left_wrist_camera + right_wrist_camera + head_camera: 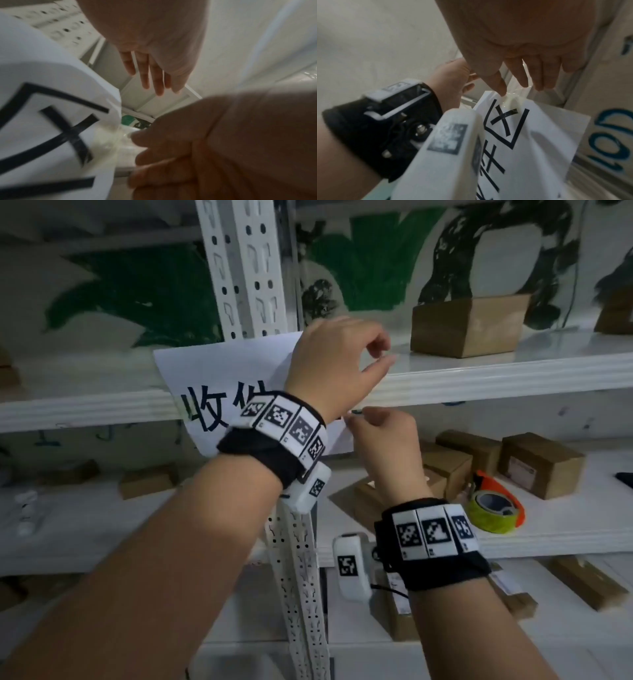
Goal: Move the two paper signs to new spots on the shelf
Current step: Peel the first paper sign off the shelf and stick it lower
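The paper sign (219,378) hangs over the front lip of the upper shelf (513,374), against the white upright post (246,268), with its right edge toward your hands. A strip of clear tape (513,100) sits on its corner in the right wrist view. Only one sign is visible; the second is not in view.

Risks, as judged from here:
- The paper may tear at the taped corner if you pull fast or away from the sheet rather than along it.
- The tape could fold onto itself and lose its tack, leaving nothing to fix the sign at a new spot.
- The sheet already bows; one-sided pulling may crease it.

Grip:
- Your right hand (380,440) has fingertips drawn together at the sign's right edge, apparently pinching the tape; contact is blurred.
- Your left hand (335,361) sits over the shelf lip, fingers loosely curled and parted, holding nothing I can confirm.
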Tool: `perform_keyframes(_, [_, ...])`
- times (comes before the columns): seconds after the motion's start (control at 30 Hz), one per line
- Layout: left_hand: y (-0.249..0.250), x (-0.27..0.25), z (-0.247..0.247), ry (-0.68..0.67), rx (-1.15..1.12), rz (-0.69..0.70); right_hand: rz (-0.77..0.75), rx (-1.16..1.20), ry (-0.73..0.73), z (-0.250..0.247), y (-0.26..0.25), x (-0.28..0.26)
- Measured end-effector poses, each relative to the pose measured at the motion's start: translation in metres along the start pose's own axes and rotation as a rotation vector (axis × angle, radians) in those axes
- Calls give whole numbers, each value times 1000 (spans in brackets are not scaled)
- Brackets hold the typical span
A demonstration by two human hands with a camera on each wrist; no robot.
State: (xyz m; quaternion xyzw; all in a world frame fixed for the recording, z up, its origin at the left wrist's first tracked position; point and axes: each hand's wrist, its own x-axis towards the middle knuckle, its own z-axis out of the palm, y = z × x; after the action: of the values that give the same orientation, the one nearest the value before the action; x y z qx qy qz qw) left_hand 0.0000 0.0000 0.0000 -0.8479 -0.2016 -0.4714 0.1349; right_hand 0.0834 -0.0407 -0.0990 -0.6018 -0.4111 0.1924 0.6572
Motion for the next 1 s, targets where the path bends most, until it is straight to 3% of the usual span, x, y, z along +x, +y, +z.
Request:
perform_keyframes(0.13, [7, 24, -7, -189, 42, 28, 180, 338, 41, 5, 12, 18])
perform_keyframes(0.3, [-18, 45, 1, -287, 191, 122, 263, 488, 92, 18, 23, 36])
perform_keyframes(0.4, [-30, 47, 10, -387, 310, 166, 225, 458, 80, 26, 19, 38])
perform_keyframes(0.57, [-49, 45, 23, -550, 473, 192, 37, 116, 116, 27, 13, 33])
perform_keyframes(0.7, [-49, 51, 25, -565, 562, 200, 31, 57, 131, 27, 12, 34])
perform_keyframes(1.0, [-30, 59, 20, -587, 602, 167, 71, 229, 132, 23, 13, 28])
